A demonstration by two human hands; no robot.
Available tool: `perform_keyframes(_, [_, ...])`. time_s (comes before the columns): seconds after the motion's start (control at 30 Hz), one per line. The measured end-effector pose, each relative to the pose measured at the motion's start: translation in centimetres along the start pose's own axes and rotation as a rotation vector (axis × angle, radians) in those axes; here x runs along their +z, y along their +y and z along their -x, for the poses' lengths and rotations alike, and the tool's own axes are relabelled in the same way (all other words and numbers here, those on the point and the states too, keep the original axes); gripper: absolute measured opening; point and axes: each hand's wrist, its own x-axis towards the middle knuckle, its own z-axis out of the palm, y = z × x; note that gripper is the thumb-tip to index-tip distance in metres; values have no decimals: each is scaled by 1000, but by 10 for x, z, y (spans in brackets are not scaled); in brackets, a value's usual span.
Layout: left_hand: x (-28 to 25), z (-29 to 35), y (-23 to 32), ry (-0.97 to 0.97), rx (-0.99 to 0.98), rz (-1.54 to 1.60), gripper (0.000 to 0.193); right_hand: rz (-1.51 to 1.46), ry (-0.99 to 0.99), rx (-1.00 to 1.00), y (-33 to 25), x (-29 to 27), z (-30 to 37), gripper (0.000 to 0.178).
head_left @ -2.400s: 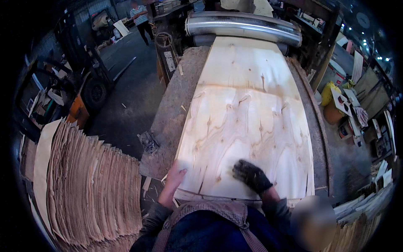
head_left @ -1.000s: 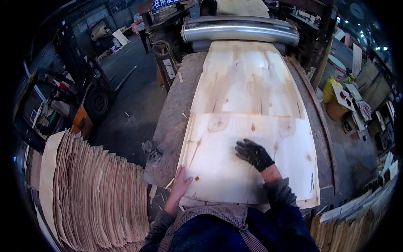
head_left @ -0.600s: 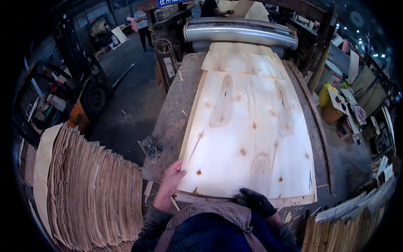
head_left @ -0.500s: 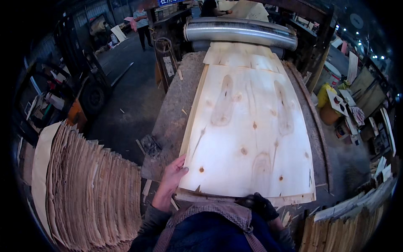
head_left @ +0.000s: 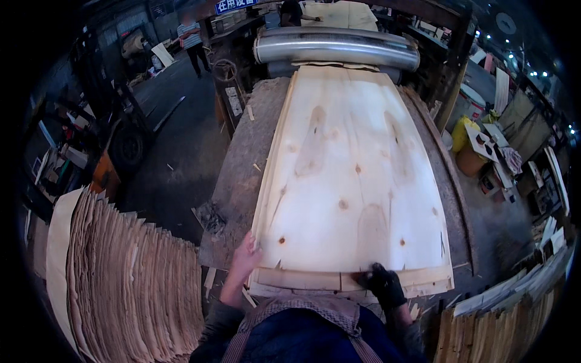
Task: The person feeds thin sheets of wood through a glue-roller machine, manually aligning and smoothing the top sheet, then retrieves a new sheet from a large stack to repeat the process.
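Observation:
A large pale wood veneer sheet [head_left: 327, 224] with brown knots lies on top of a stack of similar sheets [head_left: 423, 278], whose near edges stick out toward me. My bare left hand [head_left: 245, 260] pinches the top sheet at its near left corner. At the near edge, right of the middle, is my right hand [head_left: 386, 285] in a dark glove, its fingers curled at the sheet's edge. The sheet's far end lies close to a shiny metal roller [head_left: 339, 48].
Under the stack is a worn, dusty table [head_left: 251, 139]. Tall stacks of veneer stand at the left [head_left: 133, 272] and right [head_left: 496, 333]. A person [head_left: 192, 45] stands at the far left near a forklift [head_left: 124, 139]; another person [head_left: 292, 12] is behind the roller.
The top sheet has slid away from me toward the roller, covering the far sheet and baring near edges beneath. My right hand has moved forward with its edge; my left stays at the left side.

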Motion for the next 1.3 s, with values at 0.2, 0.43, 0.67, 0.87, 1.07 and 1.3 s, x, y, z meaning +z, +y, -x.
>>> perform_keyframes(0.2, [23,14,-35,47,24,-901,75,-642,-80,121,-33,17,-98,14])
perform_keyframes(0.43, [12,6,-53,28,70,-751,72,-829,-227,-105,-46,26,-193,27])
perform_keyframes(0.67, [-3,-3,-56,36,-140,-150,57,-713,-392,78,-5,34,-129,43])
perform_keyframes(0.87, [-17,-13,-45,-31,-332,544,48,-619,-419,366,-19,35,-12,41])
perform_keyframes(1.07, [-15,-6,-10,-140,-222,549,43,-475,-289,386,23,0,34,38])
perform_keyframes(1.3, [-7,6,45,-174,-133,549,41,-733,-111,406,43,-7,50,28])
